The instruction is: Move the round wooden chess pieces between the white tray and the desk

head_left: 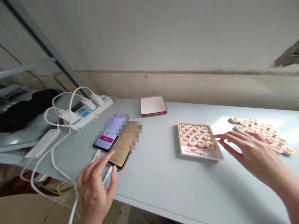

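My right hand (251,152) is at the right wall of a shallow white box (201,156), fingers stretched out and thumb slightly apart. Its fingertips are at the rim; whether they touch it I cannot tell. In the box, Chinese chess pieces (199,135) with dark characters lie in rows, with a small red-printed packet (195,151) at the front. Beyond my right hand, more Chinese chess pieces (263,132), several marked in red, spread over the table. My left hand (97,185) is by the lower end of a phone (120,152), fingers apart, holding nothing.
A second phone (105,141) lies beside the first, both with white cables. At the left stands a power strip (85,112) with plugs and looping cords (53,152). A red-sided box lid (153,105) rests near the wall on the grey table (151,174). A metal frame (44,40) rises at left.
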The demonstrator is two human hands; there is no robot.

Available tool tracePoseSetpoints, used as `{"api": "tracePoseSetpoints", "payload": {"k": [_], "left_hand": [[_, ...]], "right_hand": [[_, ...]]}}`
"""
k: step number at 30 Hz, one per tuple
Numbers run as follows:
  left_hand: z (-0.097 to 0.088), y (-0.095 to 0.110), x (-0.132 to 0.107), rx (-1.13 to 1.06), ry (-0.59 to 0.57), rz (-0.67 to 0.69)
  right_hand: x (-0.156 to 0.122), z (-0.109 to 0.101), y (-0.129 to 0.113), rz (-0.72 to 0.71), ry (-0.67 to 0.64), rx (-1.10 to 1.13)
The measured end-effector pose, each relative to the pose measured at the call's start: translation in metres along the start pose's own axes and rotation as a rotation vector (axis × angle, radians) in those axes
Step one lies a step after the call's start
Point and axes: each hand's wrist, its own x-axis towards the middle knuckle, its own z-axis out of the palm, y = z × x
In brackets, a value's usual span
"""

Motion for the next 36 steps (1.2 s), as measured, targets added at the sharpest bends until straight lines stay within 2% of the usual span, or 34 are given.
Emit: {"api": "tracePoseSetpoints", "payload": {"k": [8, 19, 26, 30, 36], "left_hand": [[-0.001, -0.01, 0.024, -0.131, -0.084, -0.082], [0.002, -0.012, 0.03, -0.112, -0.148, -0.041], [0.004, -0.006, 0.036, -0.176, -0.371, 0.072], [0.006, -0.005, 0.033, -0.216, -0.459, 0.128], [0.009, -0.005, 0.032, -0.202, -0.467, 0.088]], "right_hand": [[0.0, -0.004, 0.003, 0.012, 0.02, -0.024], [-0.002, -0.003, 0.003, 0.039, -0.011, 0.042], [-0.004, 0.002, 0.005, 0.001, 0.003, 0.022], [-0.003, 0.002, 0.004, -0.002, 0.014, 0.014], [-0.002, 0.0, 0.002, 0.02, -0.003, 0.026]]}}
